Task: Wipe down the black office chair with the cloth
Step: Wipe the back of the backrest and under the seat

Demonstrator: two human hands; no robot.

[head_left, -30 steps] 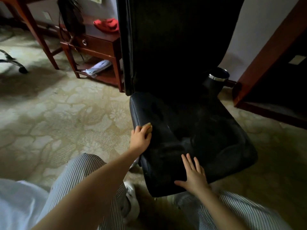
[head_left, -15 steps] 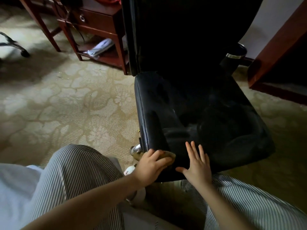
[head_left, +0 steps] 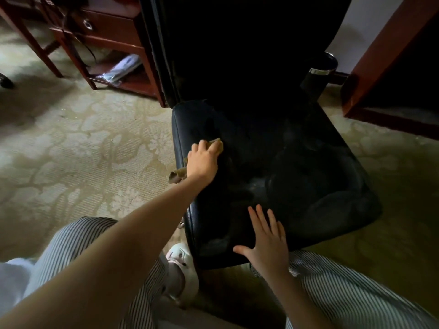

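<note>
The black office chair [head_left: 297,162] stands in front of me, its leather seat dusty and its tall backrest dark. My left hand [head_left: 203,160] grips a tan cloth [head_left: 217,144] and presses it on the seat's left side, near the edge. A loose end of the cloth hangs out behind the wrist over the seat's rim. My right hand [head_left: 266,243] lies flat with spread fingers on the seat's front edge.
A red-brown wooden side table [head_left: 114,36] with a drawer and a lower shelf stands at the back left, close to the chair. A black bin with a metal rim [head_left: 320,67] sits behind the seat on the right. Wooden furniture [head_left: 392,67] fills the right. Patterned carpet [head_left: 83,150] covers the floor.
My left hand has slid the cloth from the seat's front left corner back along the left side. The right hand has stayed flat on the front edge.
</note>
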